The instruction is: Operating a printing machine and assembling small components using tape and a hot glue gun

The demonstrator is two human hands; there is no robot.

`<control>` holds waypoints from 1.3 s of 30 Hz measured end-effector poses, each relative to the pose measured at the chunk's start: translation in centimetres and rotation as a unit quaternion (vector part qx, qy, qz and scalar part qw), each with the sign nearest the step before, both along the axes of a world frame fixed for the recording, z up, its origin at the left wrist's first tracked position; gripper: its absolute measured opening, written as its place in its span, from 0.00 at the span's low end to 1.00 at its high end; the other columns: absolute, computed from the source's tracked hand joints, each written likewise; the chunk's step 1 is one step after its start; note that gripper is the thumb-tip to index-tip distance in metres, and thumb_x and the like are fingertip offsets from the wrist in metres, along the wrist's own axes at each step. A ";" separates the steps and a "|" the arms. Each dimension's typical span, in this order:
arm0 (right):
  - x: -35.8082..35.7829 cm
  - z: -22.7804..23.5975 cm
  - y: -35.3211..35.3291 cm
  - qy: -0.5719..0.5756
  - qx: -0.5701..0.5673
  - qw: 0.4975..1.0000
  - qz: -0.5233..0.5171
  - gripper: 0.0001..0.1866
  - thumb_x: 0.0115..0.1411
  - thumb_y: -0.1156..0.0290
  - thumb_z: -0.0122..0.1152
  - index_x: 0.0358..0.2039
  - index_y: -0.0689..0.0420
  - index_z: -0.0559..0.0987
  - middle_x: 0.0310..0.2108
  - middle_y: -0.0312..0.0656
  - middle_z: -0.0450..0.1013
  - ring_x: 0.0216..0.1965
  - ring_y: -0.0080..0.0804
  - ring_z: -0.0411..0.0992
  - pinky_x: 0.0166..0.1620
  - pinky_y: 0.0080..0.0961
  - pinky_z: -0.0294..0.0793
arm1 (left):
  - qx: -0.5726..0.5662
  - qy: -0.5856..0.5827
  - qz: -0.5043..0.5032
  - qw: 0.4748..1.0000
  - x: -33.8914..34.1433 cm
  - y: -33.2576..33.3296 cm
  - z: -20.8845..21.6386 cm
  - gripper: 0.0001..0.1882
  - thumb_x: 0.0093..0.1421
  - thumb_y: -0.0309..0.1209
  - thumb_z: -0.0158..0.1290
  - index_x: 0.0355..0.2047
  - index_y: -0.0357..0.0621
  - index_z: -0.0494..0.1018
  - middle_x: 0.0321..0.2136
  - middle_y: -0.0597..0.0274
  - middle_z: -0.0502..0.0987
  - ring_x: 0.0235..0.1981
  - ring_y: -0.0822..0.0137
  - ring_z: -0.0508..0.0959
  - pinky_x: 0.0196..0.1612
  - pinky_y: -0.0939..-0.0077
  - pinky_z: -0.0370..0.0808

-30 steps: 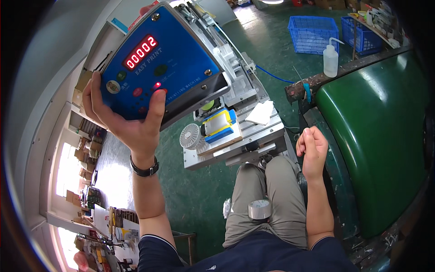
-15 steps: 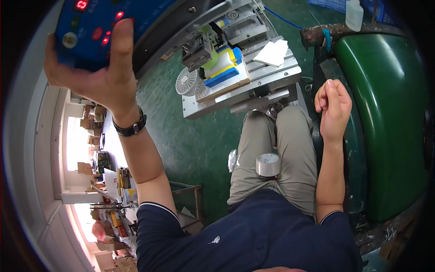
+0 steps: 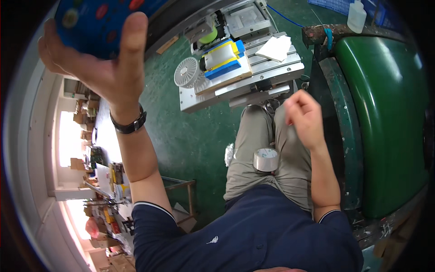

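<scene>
a: nearest the camera, on the lap, what's resting there?

b: a silver roll of tape (image 3: 265, 159), lying on the khaki trousers, touching neither hand. just to its right the right hand (image 3: 304, 119) hangs above the thigh, fingers loosely curled, empty, near the roll but apart from it.

a: and the left hand?

b: the left hand (image 3: 102, 68) is raised at the far left, black wristwatch (image 3: 128, 125) on the wrist. it's spread wide against the blue control box with round coloured buttons (image 3: 97, 22), thumb laid up the near face, fingers wrapped round the left edge. so it holds the box.

a: how should that be handled?

b: i'd judge the thumb should press one button squarely while the fingers brace behind, so the box doesn't twist.

a: farther out?

b: a grey metal machine table (image 3: 247, 84) stands on the green floor, carrying a small white fan (image 3: 186, 72), a blue and yellow block (image 3: 222, 56) and a folded white cloth (image 3: 277, 47). a big green drum (image 3: 385, 118) fills the right side, a white plastic bottle (image 3: 356, 16) beyond it.
</scene>
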State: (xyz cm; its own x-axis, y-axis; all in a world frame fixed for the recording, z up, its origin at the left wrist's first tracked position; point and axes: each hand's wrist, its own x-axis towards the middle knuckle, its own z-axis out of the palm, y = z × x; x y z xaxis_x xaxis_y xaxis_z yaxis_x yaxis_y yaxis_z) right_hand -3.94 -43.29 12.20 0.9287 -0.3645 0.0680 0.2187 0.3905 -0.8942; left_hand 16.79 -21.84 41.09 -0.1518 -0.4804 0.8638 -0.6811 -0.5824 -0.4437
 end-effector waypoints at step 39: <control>0.9 6.3 -4.9 -0.081 -0.377 0.909 -0.156 0.24 0.57 0.82 0.59 0.56 0.58 0.77 0.44 0.48 0.79 0.29 0.33 0.74 0.31 0.24 0.72 | -0.269 0.644 -0.214 0.684 -8.3 14.4 -21.1 0.23 0.70 0.27 0.61 0.64 0.45 0.73 0.29 0.71 0.75 0.26 0.78 0.66 0.31 0.84 0.66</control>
State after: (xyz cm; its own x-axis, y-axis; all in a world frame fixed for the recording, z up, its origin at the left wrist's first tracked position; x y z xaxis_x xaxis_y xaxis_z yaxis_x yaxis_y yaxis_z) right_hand -3.03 -48.23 18.47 0.7435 -0.4023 0.5341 0.3656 -0.4243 -0.8284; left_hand 8.45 -7.44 20.03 0.8738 -0.1893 0.4479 -0.4643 -0.0509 0.8842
